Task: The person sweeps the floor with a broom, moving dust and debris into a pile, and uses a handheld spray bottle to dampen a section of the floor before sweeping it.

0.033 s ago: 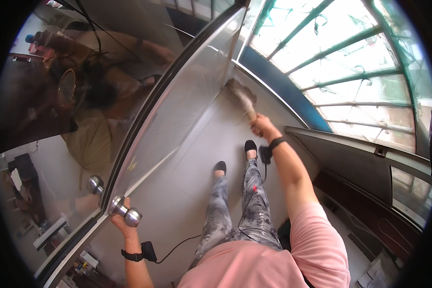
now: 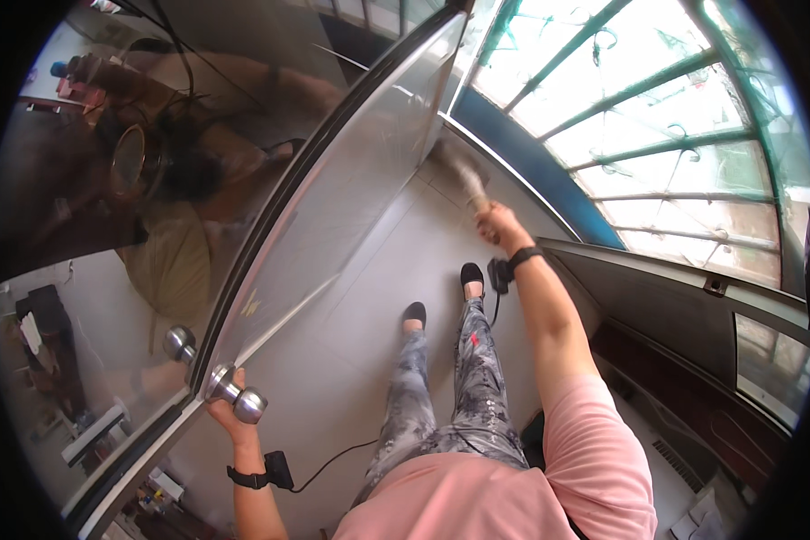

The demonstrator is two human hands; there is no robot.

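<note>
- The left hand (image 2: 228, 416) is closed on the metal door knob (image 2: 239, 396), keeping the glass door (image 2: 333, 207) steady.
- The right hand (image 2: 499, 225) grips a brush (image 2: 463, 175), blurred, low against the door's bottom edge near the floor (image 2: 351, 342).

change: none visible | same instant | hands, brush, door all unmoved
</note>
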